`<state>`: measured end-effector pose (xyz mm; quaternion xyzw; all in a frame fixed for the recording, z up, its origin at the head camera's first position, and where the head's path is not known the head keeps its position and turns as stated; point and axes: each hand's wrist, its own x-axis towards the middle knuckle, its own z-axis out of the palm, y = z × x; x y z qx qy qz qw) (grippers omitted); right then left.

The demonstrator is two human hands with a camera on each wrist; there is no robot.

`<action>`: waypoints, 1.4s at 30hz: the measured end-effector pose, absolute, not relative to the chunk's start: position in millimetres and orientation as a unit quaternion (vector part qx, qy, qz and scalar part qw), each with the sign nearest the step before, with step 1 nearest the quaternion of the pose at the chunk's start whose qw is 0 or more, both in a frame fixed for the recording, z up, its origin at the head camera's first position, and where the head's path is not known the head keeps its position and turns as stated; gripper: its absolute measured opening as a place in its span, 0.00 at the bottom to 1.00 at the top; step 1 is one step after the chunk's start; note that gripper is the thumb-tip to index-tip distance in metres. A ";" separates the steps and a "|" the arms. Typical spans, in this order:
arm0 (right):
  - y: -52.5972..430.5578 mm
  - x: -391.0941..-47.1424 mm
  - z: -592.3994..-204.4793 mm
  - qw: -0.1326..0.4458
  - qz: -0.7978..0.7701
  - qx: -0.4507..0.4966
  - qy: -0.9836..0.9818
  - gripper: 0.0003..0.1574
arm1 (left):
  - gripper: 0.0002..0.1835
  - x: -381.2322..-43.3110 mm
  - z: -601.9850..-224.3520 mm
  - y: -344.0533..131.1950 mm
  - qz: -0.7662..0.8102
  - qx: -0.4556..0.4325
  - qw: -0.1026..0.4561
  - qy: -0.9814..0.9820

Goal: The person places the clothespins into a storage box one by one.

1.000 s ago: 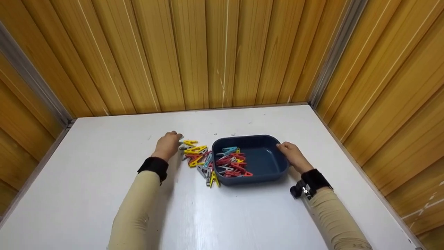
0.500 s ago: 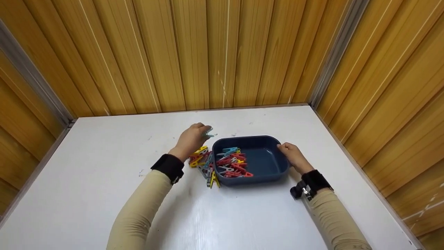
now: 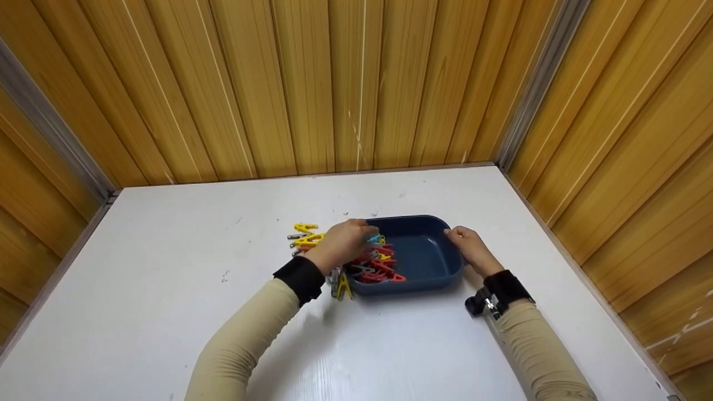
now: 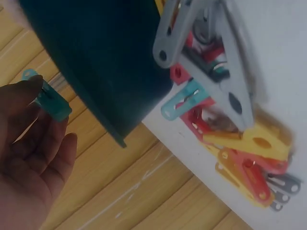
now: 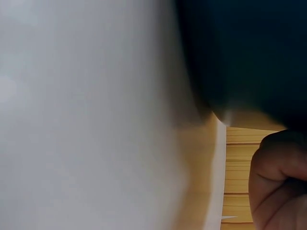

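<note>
My left hand [image 3: 344, 244] is over the left end of a dark blue basin [image 3: 426, 287]. In the left wrist view it pinches a teal clothespin [image 4: 55, 103] between thumb and fingers, beside the basin wall [image 4: 91, 105]. My right hand [image 3: 469, 249] grips the basin's right rim; the right wrist view shows its curled fingers [image 5: 273, 167] at the edge. Red, grey, yellow and blue clothespins [image 3: 384, 267] lie in the basin's left part, partly hidden by my left hand. More clothespins [image 3: 306, 239] lie in a pile against the basin's left side.
The white table [image 3: 195, 250] carries the basin and the pile. Wood-patterned panels [image 3: 312, 89] stand behind it and on both sides. A small black device [image 3: 482, 303] is strapped to my right wrist.
My left hand has carried the teal clothespin from the far left of the pile rightward to above the basin. My right hand and the basin have stayed in place.
</note>
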<state>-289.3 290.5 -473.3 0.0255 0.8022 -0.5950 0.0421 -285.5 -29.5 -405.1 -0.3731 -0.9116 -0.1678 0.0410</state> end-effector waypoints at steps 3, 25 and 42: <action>290.3 -289.5 -475.3 0.036 -0.595 0.027 0.803 0.21 | 0.19 -284.0 -413.2 -24.2 -0.145 -0.378 0.025 -0.914; 277.4 -267.1 -438.2 0.061 -0.586 0.030 0.807 0.19 | 0.13 -293.3 -434.7 -18.7 -0.140 -0.382 0.017 -0.913; 292.1 -292.2 -474.4 0.057 -0.586 0.035 0.807 0.19 | 0.16 -289.3 -439.1 -15.5 -0.111 -0.347 0.004 -0.931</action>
